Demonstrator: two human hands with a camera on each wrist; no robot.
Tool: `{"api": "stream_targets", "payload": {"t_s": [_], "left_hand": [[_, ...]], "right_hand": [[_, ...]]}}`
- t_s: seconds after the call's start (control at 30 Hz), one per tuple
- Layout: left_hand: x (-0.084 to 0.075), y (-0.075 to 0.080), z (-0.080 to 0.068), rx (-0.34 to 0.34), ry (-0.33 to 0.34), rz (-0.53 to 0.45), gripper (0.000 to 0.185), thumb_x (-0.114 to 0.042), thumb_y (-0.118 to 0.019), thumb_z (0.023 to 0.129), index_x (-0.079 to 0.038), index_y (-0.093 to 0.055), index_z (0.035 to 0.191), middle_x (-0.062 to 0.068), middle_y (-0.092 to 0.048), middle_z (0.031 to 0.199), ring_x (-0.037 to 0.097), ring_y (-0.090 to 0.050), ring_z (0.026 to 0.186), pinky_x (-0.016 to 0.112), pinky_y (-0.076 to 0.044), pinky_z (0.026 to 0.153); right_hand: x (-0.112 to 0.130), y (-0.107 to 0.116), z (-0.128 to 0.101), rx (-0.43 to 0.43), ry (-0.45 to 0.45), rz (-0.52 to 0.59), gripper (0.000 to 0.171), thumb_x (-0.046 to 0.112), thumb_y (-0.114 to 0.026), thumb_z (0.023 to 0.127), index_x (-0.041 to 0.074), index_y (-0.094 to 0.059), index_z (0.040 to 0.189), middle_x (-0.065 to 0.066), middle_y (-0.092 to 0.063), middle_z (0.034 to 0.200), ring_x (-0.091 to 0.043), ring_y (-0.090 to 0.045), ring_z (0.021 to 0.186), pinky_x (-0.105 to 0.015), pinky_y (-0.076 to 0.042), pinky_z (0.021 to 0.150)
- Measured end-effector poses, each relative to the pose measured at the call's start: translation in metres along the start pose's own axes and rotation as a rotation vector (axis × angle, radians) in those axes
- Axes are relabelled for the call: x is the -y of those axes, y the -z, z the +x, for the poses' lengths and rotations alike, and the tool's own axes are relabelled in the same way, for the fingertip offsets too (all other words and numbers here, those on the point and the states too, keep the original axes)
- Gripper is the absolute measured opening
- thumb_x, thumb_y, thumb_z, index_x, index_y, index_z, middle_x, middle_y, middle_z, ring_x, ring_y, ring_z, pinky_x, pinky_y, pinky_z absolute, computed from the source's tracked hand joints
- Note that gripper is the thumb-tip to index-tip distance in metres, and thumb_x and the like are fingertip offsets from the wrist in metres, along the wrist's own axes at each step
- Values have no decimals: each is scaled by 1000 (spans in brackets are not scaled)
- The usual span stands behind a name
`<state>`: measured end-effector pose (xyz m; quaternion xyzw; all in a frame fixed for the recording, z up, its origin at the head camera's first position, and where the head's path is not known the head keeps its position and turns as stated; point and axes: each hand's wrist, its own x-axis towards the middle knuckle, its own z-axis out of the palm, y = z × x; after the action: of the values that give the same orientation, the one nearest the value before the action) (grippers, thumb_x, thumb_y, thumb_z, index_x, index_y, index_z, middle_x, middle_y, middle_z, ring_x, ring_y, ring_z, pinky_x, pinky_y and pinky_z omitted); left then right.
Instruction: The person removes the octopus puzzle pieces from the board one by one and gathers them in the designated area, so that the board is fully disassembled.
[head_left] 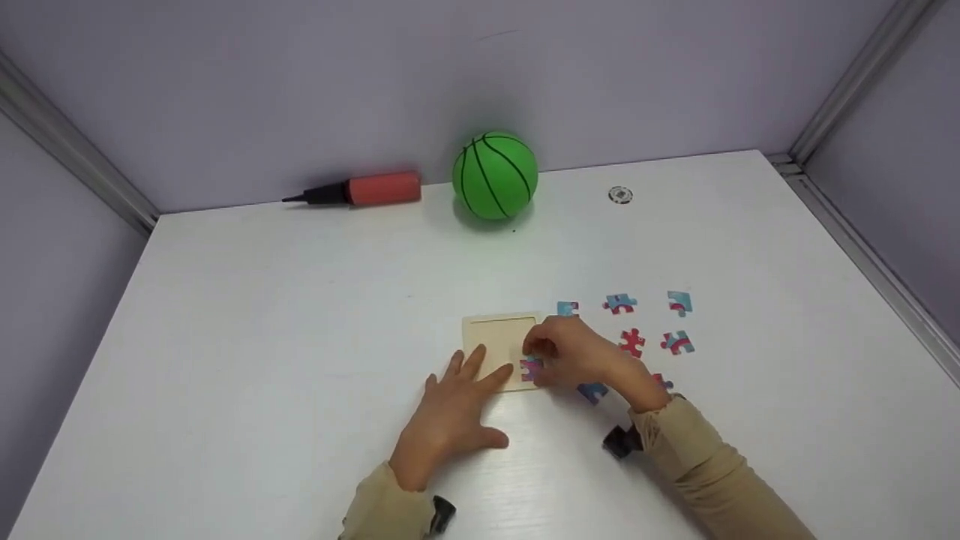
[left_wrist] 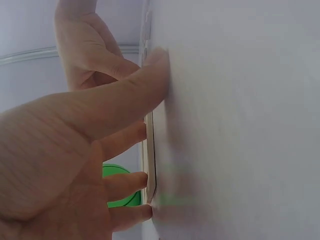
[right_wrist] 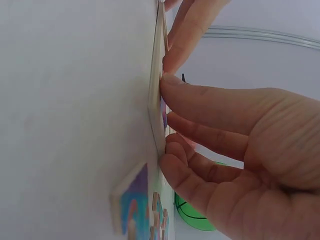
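A shallow square wooden puzzle tray (head_left: 498, 332) lies on the white table. My left hand (head_left: 448, 411) rests its spread, fairly straight fingers on the tray's left and lower part, thumb out to the side. Inside the tray's lower right lies a purple, pink and blue jigsaw piece (head_left: 530, 369). My right hand (head_left: 571, 351) pinches this piece between curled fingers and thumb; in the right wrist view, the thumb (right_wrist: 210, 102) covers much of it. Beside the tray, partly under the right wrist, is a blue and purple jigsaw piece (head_left: 592, 391).
Several loose jigsaw pieces (head_left: 678, 343) lie right of the tray, some partly covered by the right arm. At the back stand a green ball (head_left: 495, 176), a red and black hand pump (head_left: 384, 188) and a round black-and-white chip (head_left: 620, 195). Walls border the table.
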<state>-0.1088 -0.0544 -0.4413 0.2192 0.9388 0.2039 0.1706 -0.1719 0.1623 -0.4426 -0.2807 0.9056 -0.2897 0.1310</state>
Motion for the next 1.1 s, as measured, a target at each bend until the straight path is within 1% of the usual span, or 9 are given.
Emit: {"api": "stream_targets", "payload": {"t_s": [0.13,0.27,0.37,0.53,0.63,0.8,0.87,0.93,1.1], "left_hand": [[0,0,0,0,10,-9,82,-38,-81,75,-22,-43,146,15,-21,157,42,-15,143,71,-21,101],[-2,1,1,7,20,-18,81,-37,-80,76,-22,-42,146,14,-20,158,42,-14,143,76,-18,98],[-2,3,1,13,23,-14,82,-37,-81,75,-22,-43,146,14,-20,158,42,-14,143,76,-17,97],[-2,3,1,14,23,-7,83,-37,-81,74,-21,-43,146,14,-21,157,42,-14,143,76,-18,97],[-2,4,1,14,20,-7,82,-37,-81,74,-21,-43,146,14,-21,157,42,-14,143,76,-18,97],[-1,3,1,15,21,-5,82,-37,-81,74,-21,-43,146,14,-21,157,41,-14,143,76,-18,97],[-2,2,1,14,23,-4,83,-37,-81,74,-21,-43,146,14,-21,157,42,-14,143,76,-18,96],[-2,2,2,14,24,-3,83,-37,-81,74,-21,-44,146,14,-21,157,42,-14,143,77,-18,96],[-2,0,3,23,31,11,83,-38,-81,74,-22,-43,146,14,-20,158,42,-14,143,76,-18,96]], "right_hand": [[1,1,0,-9,-16,-7,29,9,-82,73,0,-66,97,-5,-56,84,-15,-49,75,-30,-46,69],[0,1,0,-35,39,-22,26,9,-82,72,1,-67,92,-5,-56,80,-14,-47,73,-27,-44,65],[-1,1,0,-49,81,-30,25,9,-82,72,1,-67,91,-6,-57,78,-13,-47,71,-26,-42,62],[-1,1,1,-51,79,-19,27,7,-81,72,1,-64,91,-5,-54,77,-12,-44,70,-27,-41,63],[0,1,1,-44,56,18,28,4,-80,72,2,-59,92,-5,-53,77,-14,-44,70,-28,-40,63],[2,-2,1,-41,2,120,17,5,-70,85,7,-55,91,-1,-55,77,-13,-48,69,-29,-42,63],[2,-2,1,-50,-14,157,12,5,-66,88,7,-56,91,0,-57,77,-13,-51,69,-29,-43,63],[2,-1,0,-66,-24,189,10,2,-64,88,7,-58,93,-1,-61,79,-13,-54,70,-30,-46,64],[0,5,-4,-94,-51,296,17,0,-63,89,4,-67,105,-5,-65,90,-17,-65,79,-33,-53,73]]}}
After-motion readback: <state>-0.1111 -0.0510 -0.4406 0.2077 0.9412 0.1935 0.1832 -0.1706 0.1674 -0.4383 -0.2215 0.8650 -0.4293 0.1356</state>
